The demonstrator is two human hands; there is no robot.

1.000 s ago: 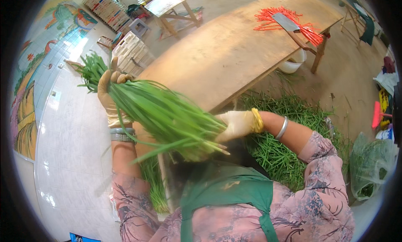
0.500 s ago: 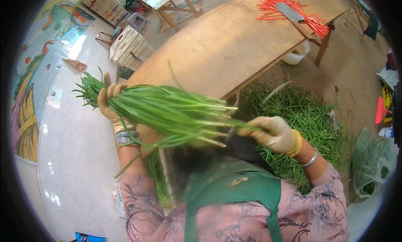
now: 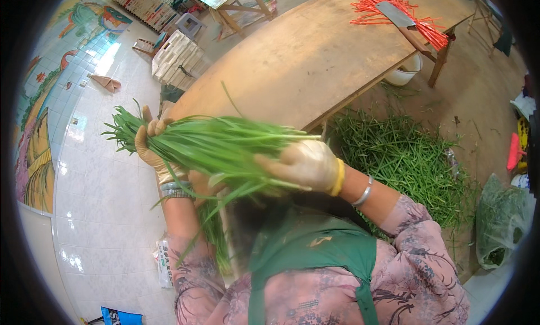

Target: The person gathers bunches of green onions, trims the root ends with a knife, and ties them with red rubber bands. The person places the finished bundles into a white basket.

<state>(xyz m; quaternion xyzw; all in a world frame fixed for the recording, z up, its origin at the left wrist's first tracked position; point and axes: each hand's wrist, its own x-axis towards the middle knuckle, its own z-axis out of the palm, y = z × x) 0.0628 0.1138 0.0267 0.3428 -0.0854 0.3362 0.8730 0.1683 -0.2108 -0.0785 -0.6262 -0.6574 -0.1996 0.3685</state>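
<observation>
A thick bunch of garlic chives (image 3: 208,135) lies sideways above my lap, leaf tips to the left and pale stem ends to the right. My gloved left hand (image 3: 154,145) is closed around it near the leaf tips. Over the stem ends, my gloved right hand (image 3: 312,165) touches the near side of the bunch. Its fingers are blurred, so I cannot tell whether they grip any stalks. Beside my left forearm, more green leaves (image 3: 214,229) hang lower down.
A wooden table (image 3: 292,61) stretches beyond the bunch. A cleaver (image 3: 396,14) rests on red ties (image 3: 368,9) at its far right. Loose green trimmings (image 3: 405,162) cover the floor at right, near a white bucket (image 3: 406,73) and a plastic bag (image 3: 502,224). White crates (image 3: 177,58) stand far left.
My right hand has moved left, from beyond the stem ends with a green strand in it, onto the bunch. My left hand keeps its hold with little movement.
</observation>
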